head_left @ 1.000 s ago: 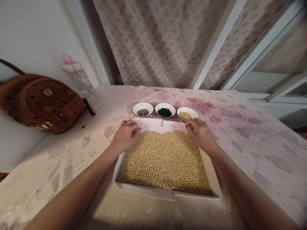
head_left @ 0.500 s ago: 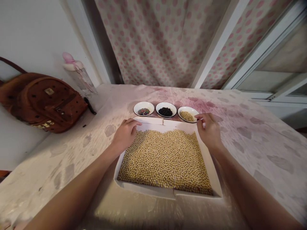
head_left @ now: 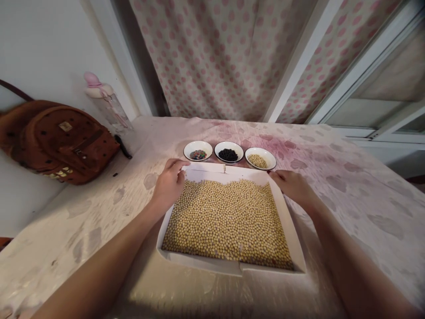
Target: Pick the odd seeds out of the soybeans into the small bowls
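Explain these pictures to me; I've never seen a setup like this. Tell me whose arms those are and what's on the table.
These are a person's own bare hands, seen from a camera worn on their head, looking forward and down. Every picture comes from that one camera. The left hand and right hand rest at the far corners of a white cardboard tray full of pale yellow beans; neither seems to hold anything. Beyond it, on a stained table, stand white bowls of small multicoloured pieces, black beans and pale beans. A brown backpack and a clear bottle sit to the left.
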### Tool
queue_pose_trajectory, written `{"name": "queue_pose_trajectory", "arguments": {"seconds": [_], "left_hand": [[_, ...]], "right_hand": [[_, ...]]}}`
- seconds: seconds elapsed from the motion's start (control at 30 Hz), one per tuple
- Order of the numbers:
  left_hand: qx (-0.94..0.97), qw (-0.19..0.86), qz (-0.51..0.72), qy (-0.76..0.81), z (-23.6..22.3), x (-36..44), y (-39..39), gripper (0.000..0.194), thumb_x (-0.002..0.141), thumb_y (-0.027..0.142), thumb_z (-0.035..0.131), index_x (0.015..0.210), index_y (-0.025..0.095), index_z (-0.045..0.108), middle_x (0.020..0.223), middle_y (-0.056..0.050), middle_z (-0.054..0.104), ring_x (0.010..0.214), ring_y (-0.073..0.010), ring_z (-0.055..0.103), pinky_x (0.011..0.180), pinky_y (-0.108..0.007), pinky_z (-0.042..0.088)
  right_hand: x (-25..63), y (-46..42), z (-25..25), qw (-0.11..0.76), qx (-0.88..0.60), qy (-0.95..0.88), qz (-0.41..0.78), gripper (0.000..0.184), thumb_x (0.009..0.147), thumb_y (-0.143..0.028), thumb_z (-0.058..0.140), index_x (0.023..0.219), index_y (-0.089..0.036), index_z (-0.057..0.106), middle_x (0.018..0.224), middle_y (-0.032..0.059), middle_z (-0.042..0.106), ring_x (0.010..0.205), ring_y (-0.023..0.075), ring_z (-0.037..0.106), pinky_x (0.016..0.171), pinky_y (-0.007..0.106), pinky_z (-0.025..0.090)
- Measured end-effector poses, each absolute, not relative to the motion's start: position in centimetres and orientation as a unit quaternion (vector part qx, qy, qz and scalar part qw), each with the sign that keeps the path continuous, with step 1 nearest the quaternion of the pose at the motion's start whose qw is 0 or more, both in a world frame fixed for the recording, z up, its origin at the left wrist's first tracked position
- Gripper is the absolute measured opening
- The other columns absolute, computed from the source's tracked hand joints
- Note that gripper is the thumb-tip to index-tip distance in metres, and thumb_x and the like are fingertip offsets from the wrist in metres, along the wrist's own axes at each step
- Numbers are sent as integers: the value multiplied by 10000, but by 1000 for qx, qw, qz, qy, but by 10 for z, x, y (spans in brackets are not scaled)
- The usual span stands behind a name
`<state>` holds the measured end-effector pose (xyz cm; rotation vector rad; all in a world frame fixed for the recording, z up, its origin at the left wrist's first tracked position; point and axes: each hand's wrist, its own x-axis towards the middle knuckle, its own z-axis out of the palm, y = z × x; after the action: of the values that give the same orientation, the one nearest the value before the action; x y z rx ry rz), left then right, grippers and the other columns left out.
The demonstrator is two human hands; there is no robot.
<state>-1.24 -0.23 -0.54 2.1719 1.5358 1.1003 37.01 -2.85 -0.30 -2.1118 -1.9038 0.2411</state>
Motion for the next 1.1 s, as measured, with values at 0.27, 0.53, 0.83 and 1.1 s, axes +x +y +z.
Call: {"name": "queue_pose_trajectory", "arguments": {"seconds": [0.27,0.53,0.83,1.1], "left_hand": [[734,152,378,544,-15,-14,3,379,899,42,436,1192,208,610,1183,-82,633,1013,-201,634,910,-378,541],[721,157,375,561,-12,-14,3,388,891,22,427,1178,195,622,1155,-89,657,1019,-214,636,915,-391,526],[721,159,372,563,-12,-14,3,376,893,24,435,1158,211,626,1145,-73,668,1029,-204,640,905,-366,528],[727,147,373,557,-12,-14,4,358,895,39,434,1134,214,635,1141,-71,670,1008,-203,645,912,-378,533]], "right_hand": [[361,-31,8,161,-726,-665,65,323,810,-382,466,541,-238,361,530,0,478,537,161,448,546,310,265],[361,-32,15,339,-709,-584,203,316,804,-528,535,843,-229,631,684,17,624,590,175,541,542,299,373],[363,-31,10,363,-693,-589,206,343,860,-536,514,761,-222,610,626,-10,543,580,154,491,496,278,333],[356,-33,17,345,-706,-592,178,365,845,-543,501,746,-208,605,621,22,559,597,184,521,518,300,349]]}}
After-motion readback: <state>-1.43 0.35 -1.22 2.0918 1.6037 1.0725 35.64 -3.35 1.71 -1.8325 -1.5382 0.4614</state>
